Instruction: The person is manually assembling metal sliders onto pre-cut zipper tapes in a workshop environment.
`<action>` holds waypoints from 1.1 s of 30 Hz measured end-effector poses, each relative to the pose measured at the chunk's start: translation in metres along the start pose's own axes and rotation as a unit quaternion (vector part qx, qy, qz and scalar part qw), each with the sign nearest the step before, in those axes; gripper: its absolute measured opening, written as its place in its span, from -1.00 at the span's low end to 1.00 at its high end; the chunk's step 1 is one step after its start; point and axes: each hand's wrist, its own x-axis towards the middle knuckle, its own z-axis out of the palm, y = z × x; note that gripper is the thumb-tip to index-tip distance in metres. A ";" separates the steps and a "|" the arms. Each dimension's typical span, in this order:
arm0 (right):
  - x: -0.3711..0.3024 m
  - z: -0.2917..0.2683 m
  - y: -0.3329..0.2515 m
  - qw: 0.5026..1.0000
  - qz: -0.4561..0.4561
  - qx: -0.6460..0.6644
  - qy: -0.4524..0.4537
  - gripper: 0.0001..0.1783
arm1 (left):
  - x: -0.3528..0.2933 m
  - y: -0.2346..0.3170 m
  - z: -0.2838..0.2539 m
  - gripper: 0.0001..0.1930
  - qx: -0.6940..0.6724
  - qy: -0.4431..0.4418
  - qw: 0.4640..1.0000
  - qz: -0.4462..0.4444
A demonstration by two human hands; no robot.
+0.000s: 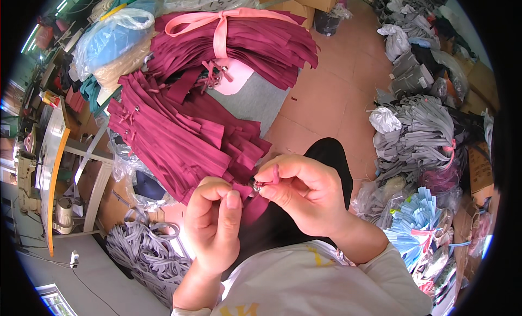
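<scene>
Over my lap, my left hand [216,224] pinches a maroon fabric strip [255,208] between thumb and forefinger. My right hand [311,199] closes thumb and fingers on a small silvery metal fitting [257,186] at the strip's end. A narrow maroon loop [275,174] stands up between the right fingers. Its exact fastening is too small to make out. Just beyond my hands lies a fanned pile of similar maroon strips [179,136], several showing metal fittings. Behind it sits another maroon bundle [261,55], tied with a pink ribbon [219,36].
Grey strap bundles [416,134] and plastic bags line the right side, with a light blue bundle [416,221] nearer. Grey straps [147,256] heap at lower left. A table with an orange edge [54,180] stands left. A clear bag with blue contents [111,44] rests at far left.
</scene>
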 end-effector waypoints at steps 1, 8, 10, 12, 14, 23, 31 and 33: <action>0.000 0.000 0.000 1.000 0.001 0.000 0.000 -0.84 | 0.000 0.001 0.001 -0.91 0.000 0.000 1.000 0.000; 0.001 0.000 0.000 1.000 -0.016 -0.012 -0.004 -0.84 | 0.004 0.009 0.005 -0.96 0.093 -0.020 0.995 -0.002; 0.001 0.000 0.000 1.000 -0.019 -0.010 -0.004 -0.84 | 0.004 0.008 0.003 -0.93 0.092 -0.012 0.996 -0.012; 0.001 -0.001 0.000 1.000 -0.020 -0.005 -0.007 -0.84 | 0.005 0.005 -0.002 -0.98 0.084 -0.034 0.996 0.012; 0.001 -0.001 -0.001 1.000 -0.021 -0.009 -0.014 -0.83 | 0.005 0.004 -0.001 -0.97 0.098 -0.027 0.995 0.021; 0.003 -0.002 0.001 0.998 -0.048 -0.041 -0.026 -0.85 | 0.005 0.003 0.001 -0.93 0.118 0.009 0.993 0.020; 0.006 -0.002 0.000 0.992 -0.056 -0.108 -0.023 -0.86 | 0.007 0.002 0.001 -0.91 0.176 0.016 0.983 0.058; 0.007 -0.005 -0.003 0.979 -0.057 -0.187 -0.054 -0.86 | 0.007 0.003 0.001 -0.90 0.193 0.014 0.979 0.071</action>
